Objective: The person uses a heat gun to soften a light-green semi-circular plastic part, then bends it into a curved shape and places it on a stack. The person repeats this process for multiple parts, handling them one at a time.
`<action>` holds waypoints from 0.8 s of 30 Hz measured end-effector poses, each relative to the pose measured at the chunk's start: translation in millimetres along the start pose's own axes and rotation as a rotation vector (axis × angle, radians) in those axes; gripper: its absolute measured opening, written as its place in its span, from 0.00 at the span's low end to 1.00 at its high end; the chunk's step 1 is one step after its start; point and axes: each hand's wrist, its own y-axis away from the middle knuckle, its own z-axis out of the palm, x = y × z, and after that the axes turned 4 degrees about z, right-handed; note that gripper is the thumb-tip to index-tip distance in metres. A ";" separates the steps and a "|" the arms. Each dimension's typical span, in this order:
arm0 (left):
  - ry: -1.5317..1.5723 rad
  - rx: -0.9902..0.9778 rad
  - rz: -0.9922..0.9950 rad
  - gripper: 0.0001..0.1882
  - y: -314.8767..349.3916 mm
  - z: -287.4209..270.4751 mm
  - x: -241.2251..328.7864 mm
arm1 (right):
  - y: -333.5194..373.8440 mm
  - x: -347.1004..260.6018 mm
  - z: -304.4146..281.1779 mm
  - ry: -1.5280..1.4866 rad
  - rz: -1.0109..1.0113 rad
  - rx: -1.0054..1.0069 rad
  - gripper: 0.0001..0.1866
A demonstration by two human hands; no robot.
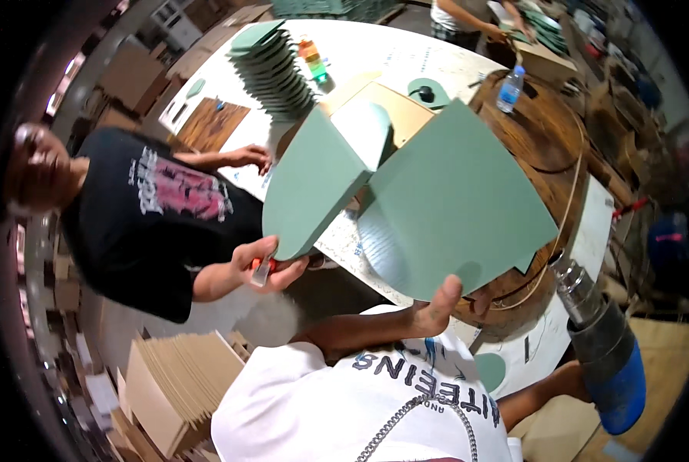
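My left hand (pixel 441 304) grips the lower edge of a large green panel (pixel 456 204) with one curved side, thumb on the near face and fingers partly behind it. The panel is raised and tilted over the table. At the right, my right hand is mostly hidden behind a blue-and-black heat gun (pixel 602 350), held with its metal nozzle up and to the left, near the panel's lower right corner. A co-worker's hand (pixel 271 266) holds another curved green panel (pixel 317 189) and a small orange-and-metal tool (pixel 261 269). The two panels nearly meet in the middle.
On the white table (pixel 375 54) are a stack of green panels (pixel 271 73) and an orange-and-green bottle (pixel 312 58). A water bottle (pixel 510 88) stands on a round brown wooden board (pixel 541 135), crossed by a thin cable (pixel 579 165). Stacked boards (pixel 179 385) sit lower left.
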 end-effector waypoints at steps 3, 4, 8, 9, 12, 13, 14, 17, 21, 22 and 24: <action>-0.006 -0.076 -0.049 0.34 -9.6 8.0 -1.7 | -2.0 0.1 -10.7 0.026 -0.022 0.033 0.29; -0.008 -0.058 -0.042 0.35 -5.7 7.1 -3.8 | -2.0 -2.2 -4.2 0.007 -0.037 0.004 0.29; -0.005 -0.006 -0.024 0.36 1.9 6.4 -5.6 | -6.7 -4.7 1.0 -0.012 -0.088 -0.052 0.30; -0.015 -0.010 -0.025 0.36 2.4 7.6 -5.4 | -7.2 -4.1 -1.3 0.002 -0.093 -0.054 0.30; -0.007 -0.050 -0.015 0.36 1.2 9.2 -8.9 | -11.6 -4.2 -16.9 0.070 -0.118 -0.041 0.31; -0.018 -0.035 -0.001 0.36 3.8 7.1 -7.5 | -7.3 -4.1 -13.6 0.061 -0.121 -0.061 0.31; -0.014 -0.019 0.006 0.36 7.1 5.1 -6.0 | -6.2 -3.7 -9.9 0.054 -0.125 -0.079 0.31; -0.042 -0.014 0.021 0.35 9.0 3.9 -4.5 | -8.7 -1.4 -14.9 0.081 -0.139 -0.093 0.32; -0.009 -0.019 0.048 0.33 9.9 4.3 -0.4 | -7.2 -2.4 -25.6 0.150 -0.160 -0.092 0.33; 0.004 -0.020 0.053 0.33 10.2 4.6 0.3 | -5.1 -1.2 -28.2 0.167 -0.167 -0.088 0.33; 0.004 -0.014 0.059 0.33 10.7 4.1 1.3 | -0.7 1.5 -32.2 0.201 -0.180 -0.084 0.34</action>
